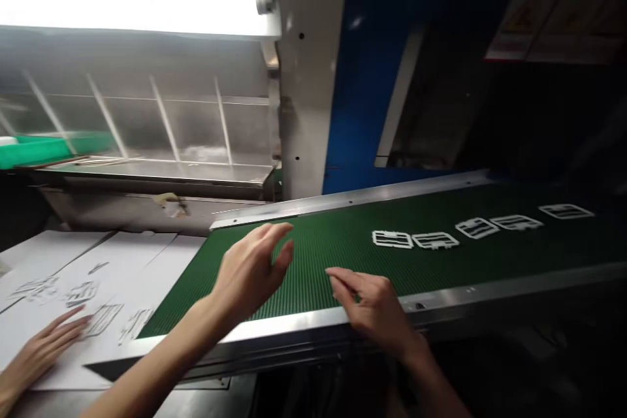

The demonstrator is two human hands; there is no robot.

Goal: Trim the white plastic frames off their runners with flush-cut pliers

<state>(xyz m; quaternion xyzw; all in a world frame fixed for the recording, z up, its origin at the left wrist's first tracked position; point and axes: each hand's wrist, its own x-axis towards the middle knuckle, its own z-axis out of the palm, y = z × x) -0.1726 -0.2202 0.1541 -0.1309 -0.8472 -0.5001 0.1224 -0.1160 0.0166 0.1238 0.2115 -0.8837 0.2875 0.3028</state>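
Note:
My left hand [255, 268] hovers over the near end of the green conveyor belt [343, 241], fingers stretched out together, holding nothing. My right hand [372, 307] rests over the belt's front metal rail [490, 287] with its fingers flat on the green surface, also holding nothing. Several white plastic frame parts lie in a row further right on the belt; the nearest one [392, 239] is a short way beyond my right fingertips, the farthest [565, 211] near the right end.
White cardboard sheets [147, 261] at the left carry more white parts [81, 292]. Another person's hand [39, 346] lies flat there. Behind stand a metal chute with dividers [161, 124], a green tray [29, 150] and a blue machine panel [362, 78].

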